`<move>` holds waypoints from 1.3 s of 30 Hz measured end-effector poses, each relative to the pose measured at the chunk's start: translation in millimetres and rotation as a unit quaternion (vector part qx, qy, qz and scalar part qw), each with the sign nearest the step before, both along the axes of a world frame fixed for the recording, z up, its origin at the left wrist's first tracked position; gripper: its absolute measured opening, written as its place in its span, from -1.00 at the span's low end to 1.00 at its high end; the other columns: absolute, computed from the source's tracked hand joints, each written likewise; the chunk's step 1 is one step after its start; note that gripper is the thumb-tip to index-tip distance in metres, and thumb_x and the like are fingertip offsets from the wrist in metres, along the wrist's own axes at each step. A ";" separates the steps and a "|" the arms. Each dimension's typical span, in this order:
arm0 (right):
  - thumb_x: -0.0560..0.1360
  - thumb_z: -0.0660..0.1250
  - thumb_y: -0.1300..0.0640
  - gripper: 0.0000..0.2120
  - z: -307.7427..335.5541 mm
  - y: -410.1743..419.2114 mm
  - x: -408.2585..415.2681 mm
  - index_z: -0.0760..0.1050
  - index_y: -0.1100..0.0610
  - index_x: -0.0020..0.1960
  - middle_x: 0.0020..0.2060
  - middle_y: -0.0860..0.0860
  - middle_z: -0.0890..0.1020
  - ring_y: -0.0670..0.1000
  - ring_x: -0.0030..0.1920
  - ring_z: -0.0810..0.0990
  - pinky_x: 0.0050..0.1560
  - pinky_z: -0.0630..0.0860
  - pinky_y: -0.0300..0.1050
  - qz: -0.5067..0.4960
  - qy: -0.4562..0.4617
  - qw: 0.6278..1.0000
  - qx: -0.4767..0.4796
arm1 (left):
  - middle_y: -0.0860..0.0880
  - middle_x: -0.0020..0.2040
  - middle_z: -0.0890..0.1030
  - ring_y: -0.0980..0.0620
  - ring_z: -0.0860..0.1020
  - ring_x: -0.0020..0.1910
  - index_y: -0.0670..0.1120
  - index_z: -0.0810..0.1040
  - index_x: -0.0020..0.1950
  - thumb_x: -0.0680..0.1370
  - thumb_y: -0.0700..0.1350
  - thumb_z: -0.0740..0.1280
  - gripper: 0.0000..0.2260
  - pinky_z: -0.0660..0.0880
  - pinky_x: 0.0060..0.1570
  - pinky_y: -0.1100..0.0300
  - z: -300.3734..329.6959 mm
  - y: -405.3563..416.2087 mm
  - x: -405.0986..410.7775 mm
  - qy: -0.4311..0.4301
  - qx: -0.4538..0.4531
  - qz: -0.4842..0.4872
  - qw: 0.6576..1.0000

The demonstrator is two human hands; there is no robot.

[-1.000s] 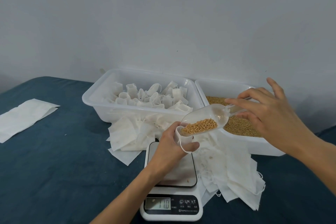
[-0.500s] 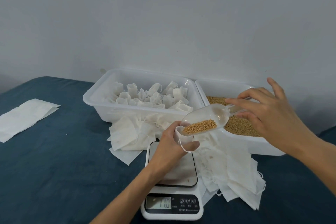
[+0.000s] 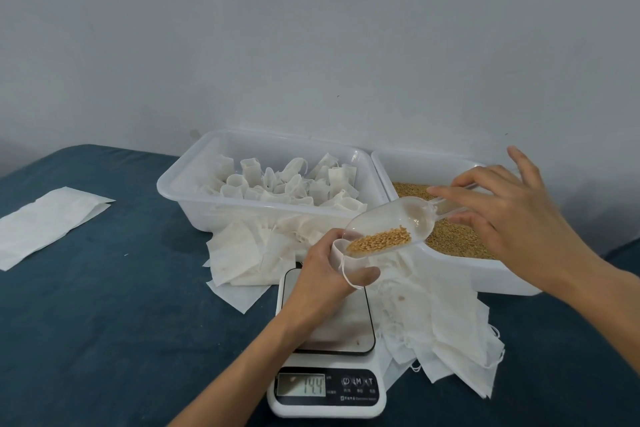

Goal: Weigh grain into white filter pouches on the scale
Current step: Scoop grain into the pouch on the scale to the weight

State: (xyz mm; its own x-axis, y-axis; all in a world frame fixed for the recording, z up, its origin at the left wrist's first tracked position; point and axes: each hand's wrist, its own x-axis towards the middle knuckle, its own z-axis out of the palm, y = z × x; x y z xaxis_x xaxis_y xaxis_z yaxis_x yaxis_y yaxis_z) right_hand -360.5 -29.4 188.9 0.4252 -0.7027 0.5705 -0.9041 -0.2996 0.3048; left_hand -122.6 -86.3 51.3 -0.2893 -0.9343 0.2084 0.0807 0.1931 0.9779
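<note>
My left hand (image 3: 323, 276) grips a white filter pouch (image 3: 338, 251) upright over the scale's platform (image 3: 356, 326). My right hand (image 3: 502, 215) pinches the handle of a clear plastic scoop (image 3: 398, 224), tilted with its lip over the pouch's open mouth. Golden grain (image 3: 379, 241) lies in the scoop's lower end. The white scale (image 3: 327, 395) shows 14.4 on its display (image 3: 302, 385). The pouch's lower part is hidden behind my fingers.
A white tub (image 3: 485, 274) of grain stands at the right. Another tub (image 3: 187, 191) at the back holds several filled pouches. Loose empty pouches lie around the scale (image 3: 440, 333) and left of it (image 3: 239, 253). More white sheets (image 3: 45, 222) lie far left on the blue cloth.
The scale reading has risen from 11.0 to 14.4. The scoop is tilted slightly further toward the pouch; both hands have stayed almost where they were.
</note>
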 end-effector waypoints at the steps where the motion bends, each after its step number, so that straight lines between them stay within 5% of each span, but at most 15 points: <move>1: 0.40 0.54 0.31 -0.56 0.3 0.0 0.0 0.64 0.11 0.26 -0.03 0.07 0.63 0.19 0.01 0.65 0.43 0.16 0.48 0.000 0.000 1.000 0.000 | 0.06 0.08 0.69 0.12 0.66 0.00 0.23 0.61 0.07 0.31 0.00 0.59 -0.62 0.48 -0.11 0.39 0.0 0.0 0.0 -0.002 0.001 0.001 1.000; 16: 0.39 0.55 0.31 -0.55 -0.4 -2.6 -1.8 0.64 0.10 0.26 -0.02 0.07 0.62 0.19 0.02 0.64 0.44 0.16 0.47 -0.001 0.005 1.000 -0.005 | 0.11 0.02 0.73 0.17 0.69 -0.04 0.22 0.60 0.05 0.33 -0.07 0.60 -0.63 0.49 -0.12 0.42 2.8 2.0 1.8 0.007 0.007 -0.005 1.000; 24: 0.39 0.55 0.33 -0.54 0.7 -1.5 -1.6 0.64 0.10 0.26 -0.02 0.06 0.62 0.17 0.02 0.64 0.45 0.14 0.47 0.000 0.004 1.000 -0.002 | 0.16 -0.05 0.73 0.23 0.68 -0.10 0.06 0.60 0.13 0.33 -0.11 0.59 -0.59 0.50 -0.16 0.44 1.8 2.1 1.7 0.012 0.010 -0.014 1.000; 39: 0.40 0.54 0.31 -0.56 2.4 -0.5 0.0 0.65 0.12 0.26 -0.02 0.09 0.63 0.20 0.01 0.64 0.43 0.16 0.49 0.000 0.006 1.000 -0.006 | 0.20 -0.10 0.71 0.24 0.67 -0.14 0.11 0.60 0.11 0.33 -0.09 0.60 -0.60 0.49 -0.18 0.44 -0.9 0.5 1.3 0.016 0.013 -0.021 1.000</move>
